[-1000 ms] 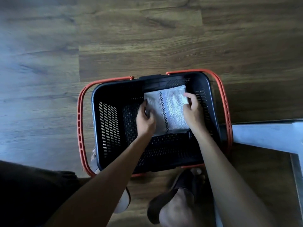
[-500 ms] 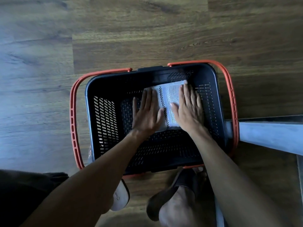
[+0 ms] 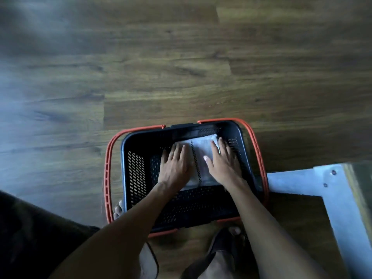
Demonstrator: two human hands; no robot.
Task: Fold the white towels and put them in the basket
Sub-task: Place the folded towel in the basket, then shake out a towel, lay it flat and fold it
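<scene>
Hands [image 3: 198,165] still flat on towel [image 3: 201,146]

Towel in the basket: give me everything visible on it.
The white towel is folded into a flat rectangle, woven-looking cloth with a dark dotted stripe running along it. It lies on the floor of the black basket, toward its far right corner. The left hand and right hand press flat on it, fingers spread.

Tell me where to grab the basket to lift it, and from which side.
Take the basket by its two orange handles, coming from above. They lie folded down along the long sides, so swing both up to meet over the middle. First lift the left hand and right hand off the folded towel; they lie flat on it.
</scene>
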